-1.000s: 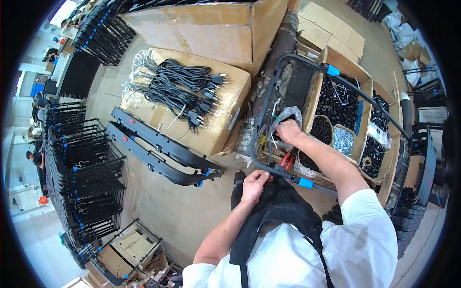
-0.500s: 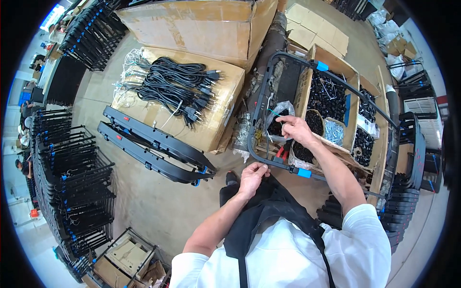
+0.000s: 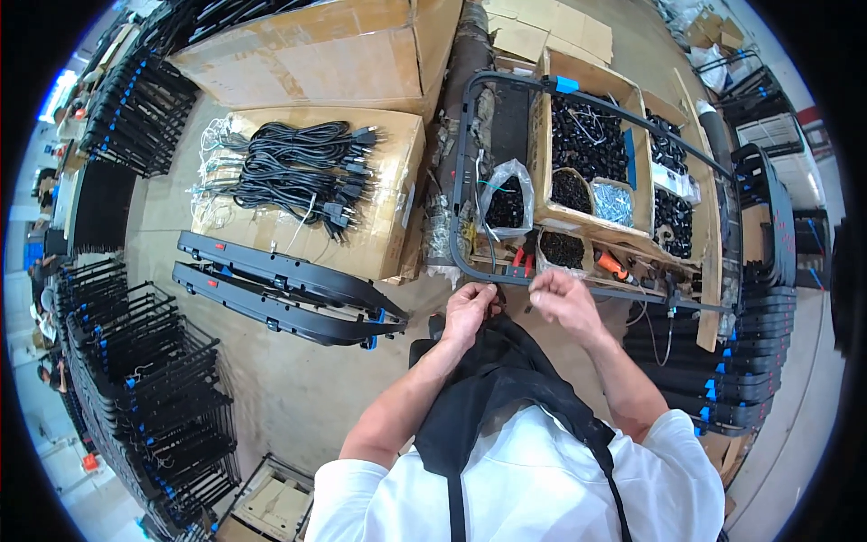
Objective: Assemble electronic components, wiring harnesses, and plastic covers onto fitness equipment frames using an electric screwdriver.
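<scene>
A black tubular frame (image 3: 458,181) with rounded corners and a blue piece (image 3: 566,84) on its far bar lies over the parts boxes. My left hand (image 3: 470,312) is just below the frame's near left corner, thumb and finger pinched together; what they hold is too small to make out. To its right, my right hand (image 3: 567,305) is over the frame's near bar with fingers curled and slightly blurred, any content hidden. Beyond the hands, inside the frame's outline, sits a clear plastic bag (image 3: 492,206) of small black parts, with red-handled pliers (image 3: 524,262) nearer me.
A wooden box (image 3: 540,172) holds black fittings and a bag of silver screws (image 3: 613,204). An orange-handled screwdriver (image 3: 612,266) lies nearby. Coiled black power cords (image 3: 293,167) rest on a carton (image 3: 393,212), beside two long black rails (image 3: 280,266). Stacked black frames (image 3: 135,361) stand left.
My right hand has come back from the plastic bag toward my left hand. My left hand stays near the frame's corner. The view has shifted, moving the boxes and frame leftward in the picture.
</scene>
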`<state>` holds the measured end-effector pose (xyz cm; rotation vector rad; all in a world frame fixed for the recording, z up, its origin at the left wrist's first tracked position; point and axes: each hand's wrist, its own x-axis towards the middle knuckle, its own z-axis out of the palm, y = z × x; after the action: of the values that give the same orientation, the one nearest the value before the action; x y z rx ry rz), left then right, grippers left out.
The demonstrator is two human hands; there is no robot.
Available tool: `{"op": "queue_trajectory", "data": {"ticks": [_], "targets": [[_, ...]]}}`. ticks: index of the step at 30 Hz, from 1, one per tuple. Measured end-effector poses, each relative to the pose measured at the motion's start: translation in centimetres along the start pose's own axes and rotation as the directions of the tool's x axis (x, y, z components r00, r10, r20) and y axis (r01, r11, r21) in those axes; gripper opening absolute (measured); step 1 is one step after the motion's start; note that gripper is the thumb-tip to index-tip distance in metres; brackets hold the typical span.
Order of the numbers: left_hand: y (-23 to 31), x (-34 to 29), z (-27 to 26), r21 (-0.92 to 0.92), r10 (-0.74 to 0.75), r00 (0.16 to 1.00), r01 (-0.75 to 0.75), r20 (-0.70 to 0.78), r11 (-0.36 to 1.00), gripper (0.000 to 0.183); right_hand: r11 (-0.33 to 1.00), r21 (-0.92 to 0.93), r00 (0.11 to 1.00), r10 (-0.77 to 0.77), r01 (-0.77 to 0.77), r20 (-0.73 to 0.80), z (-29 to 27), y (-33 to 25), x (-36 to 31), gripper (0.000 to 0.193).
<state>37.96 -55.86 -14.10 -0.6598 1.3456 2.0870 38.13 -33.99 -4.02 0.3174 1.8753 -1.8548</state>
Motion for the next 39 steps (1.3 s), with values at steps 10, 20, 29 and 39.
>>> {"op": "queue_trajectory", "data": {"ticks": [10, 20, 29, 39], "targets": [[1.3, 1.0, -1.4, 0.132, -0.165, 0.986, 0.159, 0.031, 0.978, 0.022, 0.701, 0.701, 0.922, 0.345, -0.129, -0.174, 4.6, 11.8, 0.3, 0.037], [1.4, 1.8, -2.4, 0.143, -0.221, 0.968, 0.204, 0.118, 0.969, 0.03, 0.752, 0.634, 0.958, 0.281, -0.178, -0.063, 7.0, 11.3, 5.0, 0.017], [1.5, 0.9, -1.8, 0.16, -0.163, 0.981, 0.145, 0.103, 0.976, 0.025, 0.852, 0.501, 0.978, 0.202, -0.15, -0.051, 6.9, 11.0, 4.4, 0.03], [-1.3, -0.9, -3.5, 0.342, 0.224, 0.965, -0.258, 0.135, 0.904, 0.026, 0.36, -0.805, 0.845, -0.447, 0.471, 0.294, 6.6, -1.7, 3.0, 0.026]]}}
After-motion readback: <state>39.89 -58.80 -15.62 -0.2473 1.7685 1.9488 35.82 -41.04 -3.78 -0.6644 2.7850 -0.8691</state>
